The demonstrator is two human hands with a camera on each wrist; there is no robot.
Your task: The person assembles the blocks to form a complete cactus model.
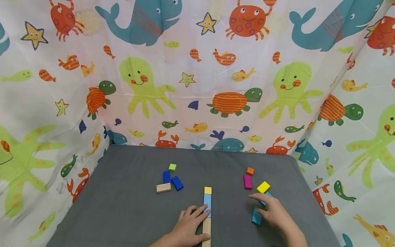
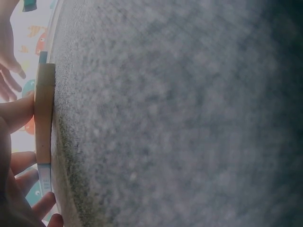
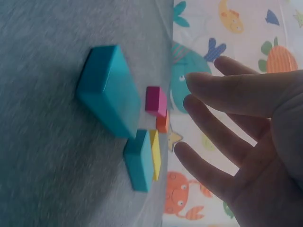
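Observation:
A straight row of blocks runs away from me: wooden block (image 1: pixel 206 236) nearest, light blue block (image 1: pixel 207 199) beyond it, yellow block (image 1: pixel 208 190) at the far end. My left hand (image 1: pixel 189 228) lies along the row's left side, its thumb on the wood and its extended fingers touching the light blue part. To the right, my right hand (image 1: pixel 276 212) hovers with fingers spread and nothing in its grasp. Under it lies a teal block (image 3: pixel 109 90), and another teal block (image 3: pixel 138 161) rests just beyond, partly hidden by the hand in the head view.
Beyond the right hand lie a yellow block (image 1: pixel 263 187), a magenta block (image 1: pixel 248 182) and an orange cube (image 1: pixel 250 171). Left of the row sit two blue blocks (image 1: pixel 177 183), a green cube (image 1: pixel 172 167) and a wooden block (image 1: pixel 163 188). A patterned curtain (image 1: pixel 191 130) borders the grey table (image 1: pixel 123 206).

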